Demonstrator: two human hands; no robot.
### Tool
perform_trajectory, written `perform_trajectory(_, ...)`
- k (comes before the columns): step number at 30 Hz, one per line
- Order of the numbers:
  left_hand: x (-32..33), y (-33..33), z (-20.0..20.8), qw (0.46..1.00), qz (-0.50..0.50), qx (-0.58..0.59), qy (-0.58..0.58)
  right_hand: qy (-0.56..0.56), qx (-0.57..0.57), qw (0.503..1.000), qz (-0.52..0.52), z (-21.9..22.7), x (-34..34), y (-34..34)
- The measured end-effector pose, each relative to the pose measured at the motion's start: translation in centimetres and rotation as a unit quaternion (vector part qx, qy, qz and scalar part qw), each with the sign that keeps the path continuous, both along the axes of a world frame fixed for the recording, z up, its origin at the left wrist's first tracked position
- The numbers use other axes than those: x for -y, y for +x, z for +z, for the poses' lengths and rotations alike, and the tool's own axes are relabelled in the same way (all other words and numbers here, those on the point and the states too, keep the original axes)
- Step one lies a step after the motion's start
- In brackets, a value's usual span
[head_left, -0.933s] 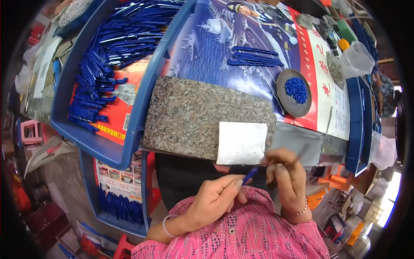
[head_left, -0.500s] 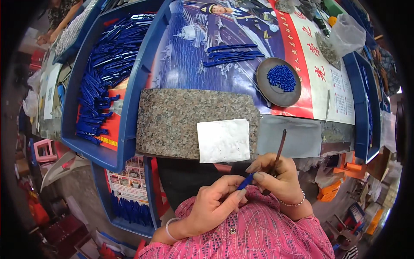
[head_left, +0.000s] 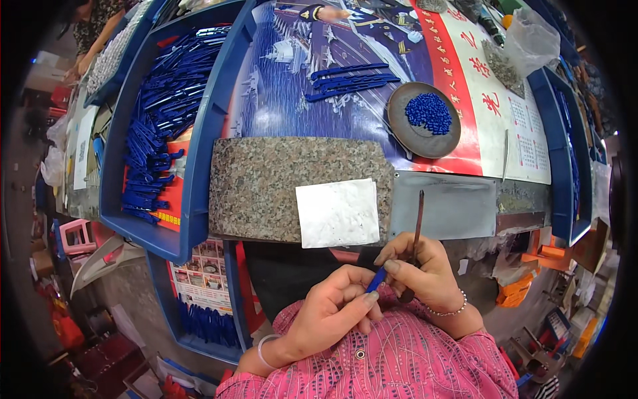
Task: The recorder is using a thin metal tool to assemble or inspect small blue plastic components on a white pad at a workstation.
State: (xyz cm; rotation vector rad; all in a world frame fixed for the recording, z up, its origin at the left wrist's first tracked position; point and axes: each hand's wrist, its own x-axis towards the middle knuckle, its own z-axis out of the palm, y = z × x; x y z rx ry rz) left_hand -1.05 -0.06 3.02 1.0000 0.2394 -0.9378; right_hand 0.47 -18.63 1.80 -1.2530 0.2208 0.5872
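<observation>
Above my lap, my left hand (head_left: 335, 302) pinches a slim blue plastic piece (head_left: 376, 279) between thumb and fingers. The fingertips of my right hand (head_left: 425, 276) meet the piece's upper end. Also in my right hand is a thin dark brown stick-like tool (head_left: 419, 223), its pointed end up and its lower end partly hidden by the fingers. Just beyond the hands lies a folded white sheet (head_left: 337, 213) on a speckled granite slab (head_left: 259, 186). Farther off, small blue beads (head_left: 428, 113) sit in a round dark dish (head_left: 433, 146), beside several long blue plastic pieces (head_left: 352, 84).
To the left stands a blue bin (head_left: 196, 193) heaped with long blue pieces (head_left: 169, 86); a lower bin (head_left: 161, 286) holds more. A grey sheet (head_left: 442, 209) lies right of the slab. Another blue bin (head_left: 579, 193) edges the right. A person's arm (head_left: 100, 40) shows far left.
The dark tool has tipped to stand more upright as my right hand turned slightly. Both hands keep hold at the blue piece. The whole view has shifted a little.
</observation>
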Motion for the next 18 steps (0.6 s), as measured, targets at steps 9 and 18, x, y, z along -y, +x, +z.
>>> perform_trajectory(9,-0.27,0.00,-0.22,1.000,0.003,-0.018,-0.014,0.002,-0.017,1.000,0.003,-0.40,-0.50,0.05)
perform_trajectory(18,-0.41,0.29,-0.78,0.993,0.024,-0.104,-0.053,0.015,-0.024,1.000,0.004,-0.50,-0.70,0.33)
